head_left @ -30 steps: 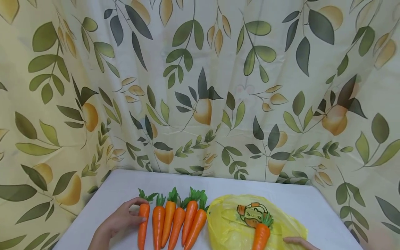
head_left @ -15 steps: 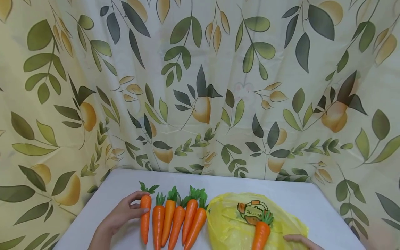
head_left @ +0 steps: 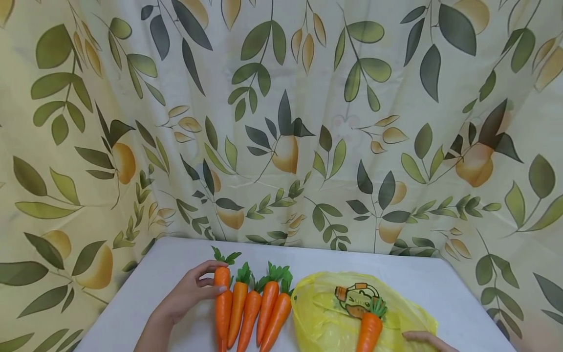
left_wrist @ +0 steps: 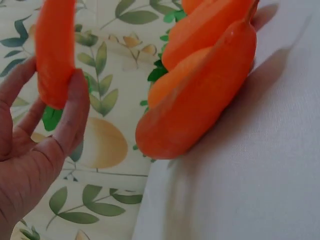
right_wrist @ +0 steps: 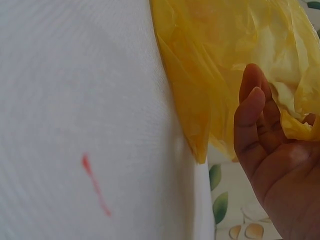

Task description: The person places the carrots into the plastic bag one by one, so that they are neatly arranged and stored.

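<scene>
My left hand pinches an orange carrot with green leaves near its top, between thumb and fingers. In the left wrist view this carrot is held apart from the others. Just beyond it, a row of carrots lies side by side on the white table. To their right spreads a yellow plastic bag with a printed cartoon bottle. Another carrot appears to rest on the bag, its lower end cut off by the frame. My right hand holds the bag's edge with curled fingers.
The white-covered table ends at a hanging curtain with a leaf and fruit print, at the back and sides. A red mark shows on the white surface in the right wrist view.
My left hand has lifted the carrot from the left end of the row and carried it right, over the neighbouring carrot. The right hand and bag have hardly moved.
</scene>
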Tool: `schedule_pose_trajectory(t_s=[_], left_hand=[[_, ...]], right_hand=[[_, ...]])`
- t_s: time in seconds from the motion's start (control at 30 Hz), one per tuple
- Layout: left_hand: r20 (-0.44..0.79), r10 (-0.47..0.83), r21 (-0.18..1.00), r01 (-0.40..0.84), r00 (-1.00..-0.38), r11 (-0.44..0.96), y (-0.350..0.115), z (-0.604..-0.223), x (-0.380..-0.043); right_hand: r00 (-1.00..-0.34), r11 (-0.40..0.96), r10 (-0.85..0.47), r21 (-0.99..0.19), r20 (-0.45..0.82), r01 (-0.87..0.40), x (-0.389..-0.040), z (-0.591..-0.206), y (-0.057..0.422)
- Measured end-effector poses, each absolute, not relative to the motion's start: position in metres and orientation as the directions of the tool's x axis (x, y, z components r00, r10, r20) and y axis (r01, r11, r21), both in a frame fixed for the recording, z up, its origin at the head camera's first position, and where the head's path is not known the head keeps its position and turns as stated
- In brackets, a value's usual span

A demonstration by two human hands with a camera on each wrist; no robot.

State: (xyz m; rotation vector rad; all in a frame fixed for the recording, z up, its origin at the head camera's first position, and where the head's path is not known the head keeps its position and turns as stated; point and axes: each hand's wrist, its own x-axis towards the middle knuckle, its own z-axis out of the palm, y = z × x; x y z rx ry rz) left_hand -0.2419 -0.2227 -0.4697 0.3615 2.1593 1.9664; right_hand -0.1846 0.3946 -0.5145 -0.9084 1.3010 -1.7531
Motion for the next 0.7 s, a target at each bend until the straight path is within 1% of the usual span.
schedule_pose_trajectory(t_s=[0.07,0.2,0.27,0.43,0.5,0.63,0.7], left_hand=[[0.023,0.319,0.996,0.049,-0.947,0.072,-0.219,-0.467,-0.241],[0.018,0.341,0.998,0.035,-0.940,0.042,-0.214,-0.466,-0.238],[0.014,0.346,0.999,0.030,-0.938,0.041,-0.211,-0.465,-0.238],[0.039,0.369,0.996,0.065,-0.928,0.058,-0.198,-0.454,-0.238],[0.056,0.381,0.995,0.085,-0.923,0.059,-0.191,-0.448,-0.238],[0.081,0.388,0.994,0.105,-0.918,0.039,-0.175,-0.436,-0.238],[0.092,0.390,0.991,0.123,-0.916,0.056,-0.166,-0.429,-0.238]], right_hand=[[-0.455,-0.190,-0.884,-0.971,0.105,0.147,-0.185,-0.514,0.395],[-0.419,-0.199,-0.899,-0.971,0.126,0.134,-0.188,-0.515,0.394],[-0.418,-0.182,-0.899,-0.979,0.130,0.088,-0.189,-0.515,0.392],[-0.425,-0.164,-0.899,-0.981,0.105,0.104,-0.189,-0.513,0.390],[-0.419,-0.174,-0.903,-0.974,0.098,0.146,-0.189,-0.512,0.389],[-0.429,-0.178,-0.899,-0.969,0.090,0.171,-0.189,-0.511,0.389],[-0.436,-0.197,-0.895,-0.963,0.099,0.186,-0.187,-0.512,0.390]])
